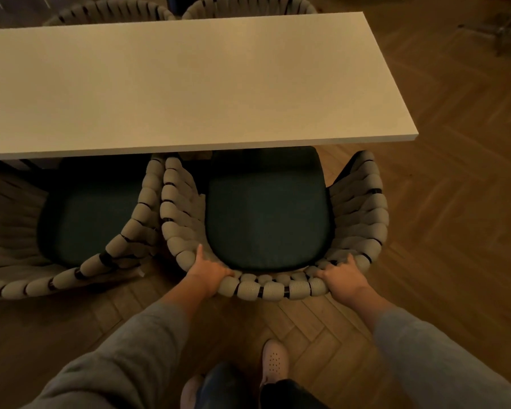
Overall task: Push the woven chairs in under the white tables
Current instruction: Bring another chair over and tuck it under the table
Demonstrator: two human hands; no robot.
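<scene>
Fingers (227,273) of our left hand (208,271) and right hand (342,274) clamp the chair (267,219) back; next we push it under the table (189,84).

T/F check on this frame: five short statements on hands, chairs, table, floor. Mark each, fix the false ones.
1. The left hand and right hand both grip the back rim of the right-hand woven chair. True.
2. Its seat cushion is fully hidden under the white table. False: only the front edge is under; most of it shows.
3. A second woven chair stands right beside it on the left. True.
4. The floor is carpet. False: herringbone wood.
5. No chairs stand on the table's far side. False: two woven chair backs show there.
</scene>
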